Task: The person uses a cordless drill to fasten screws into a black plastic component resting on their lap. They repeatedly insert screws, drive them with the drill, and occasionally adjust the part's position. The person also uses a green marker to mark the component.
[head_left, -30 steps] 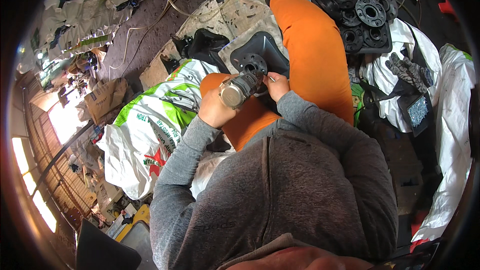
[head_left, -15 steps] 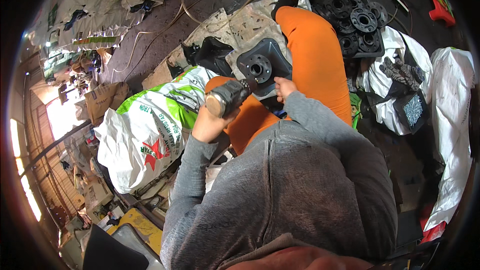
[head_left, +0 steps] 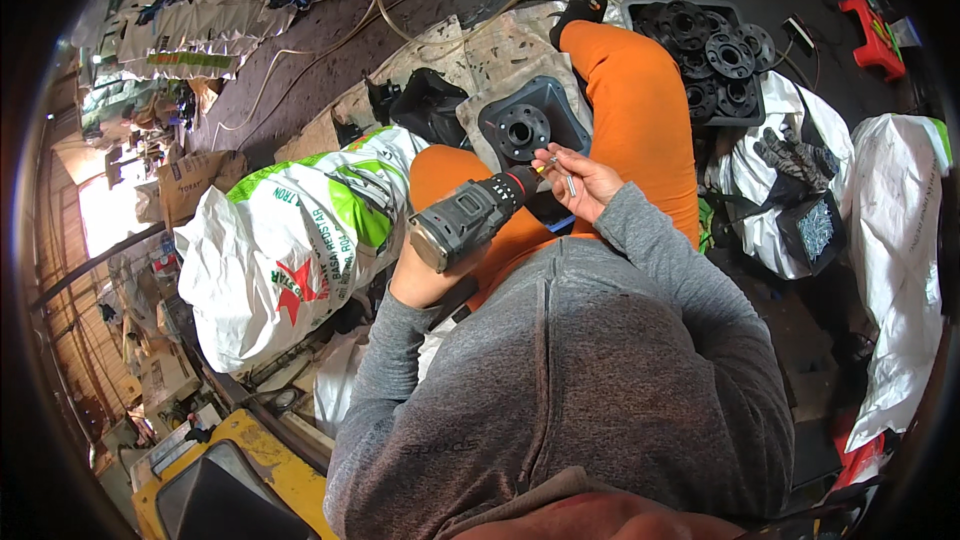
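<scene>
My left hand [head_left: 422,278] grips a grey and black cordless drill [head_left: 465,218] with a red ring near its chuck. The drill points up and to the right. At its tip, my right hand [head_left: 592,183] pinches thumb and forefinger together. A silver screw [head_left: 571,186] lies across the fingers of that hand; what the fingertips pinch is too small to make out. Just beyond sits a black square part [head_left: 553,103] between my legs, with a black round flange [head_left: 521,130] on it. The drill's tip is apart from the flange.
A grey bin [head_left: 745,121] holds several black flanges at the far right. A black box of screws [head_left: 816,230] and a patterned glove [head_left: 795,158] lie on white sacks to the right. On the left stands a white and green sack [head_left: 240,290]. Hoses [head_left: 377,2] cross the floor.
The drill has drawn back from the flange and turned toward my right hand. My right hand has rotated, its fingers rising to the drill's tip, and a silver screw now shows in it.
</scene>
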Demonstrator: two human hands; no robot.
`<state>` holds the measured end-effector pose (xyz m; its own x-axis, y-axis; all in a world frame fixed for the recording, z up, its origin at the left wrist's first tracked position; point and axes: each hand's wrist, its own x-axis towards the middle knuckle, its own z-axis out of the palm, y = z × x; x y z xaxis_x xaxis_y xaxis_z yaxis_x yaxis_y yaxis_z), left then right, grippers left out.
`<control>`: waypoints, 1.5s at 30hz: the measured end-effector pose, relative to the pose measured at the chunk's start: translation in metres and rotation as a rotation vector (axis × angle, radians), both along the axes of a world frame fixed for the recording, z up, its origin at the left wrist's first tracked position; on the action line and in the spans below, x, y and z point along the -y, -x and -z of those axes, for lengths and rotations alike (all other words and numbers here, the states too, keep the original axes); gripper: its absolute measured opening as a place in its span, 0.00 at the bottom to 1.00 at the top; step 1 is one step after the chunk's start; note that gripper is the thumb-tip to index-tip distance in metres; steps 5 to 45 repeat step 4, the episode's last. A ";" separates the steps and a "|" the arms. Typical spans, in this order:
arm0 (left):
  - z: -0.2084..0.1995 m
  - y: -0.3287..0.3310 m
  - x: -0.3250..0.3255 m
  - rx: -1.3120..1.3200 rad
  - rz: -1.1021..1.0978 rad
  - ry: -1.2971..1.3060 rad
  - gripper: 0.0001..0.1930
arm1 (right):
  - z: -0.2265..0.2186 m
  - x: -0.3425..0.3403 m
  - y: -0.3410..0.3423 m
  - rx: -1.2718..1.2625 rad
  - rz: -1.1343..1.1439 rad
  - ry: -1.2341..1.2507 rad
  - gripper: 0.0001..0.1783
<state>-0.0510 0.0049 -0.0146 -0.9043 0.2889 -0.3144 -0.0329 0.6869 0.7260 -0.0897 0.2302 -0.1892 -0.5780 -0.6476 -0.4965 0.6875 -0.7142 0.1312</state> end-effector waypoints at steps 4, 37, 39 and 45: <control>0.000 0.005 0.001 0.013 0.010 0.012 0.27 | 0.002 0.004 0.000 0.008 0.009 -0.008 0.12; 0.000 0.005 0.001 0.013 0.010 0.012 0.27 | 0.002 0.004 0.000 0.008 0.009 -0.008 0.12; 0.000 0.005 0.001 0.013 0.010 0.012 0.27 | 0.002 0.004 0.000 0.008 0.009 -0.008 0.12; 0.000 0.005 0.001 0.013 0.010 0.012 0.27 | 0.002 0.004 0.000 0.008 0.009 -0.008 0.12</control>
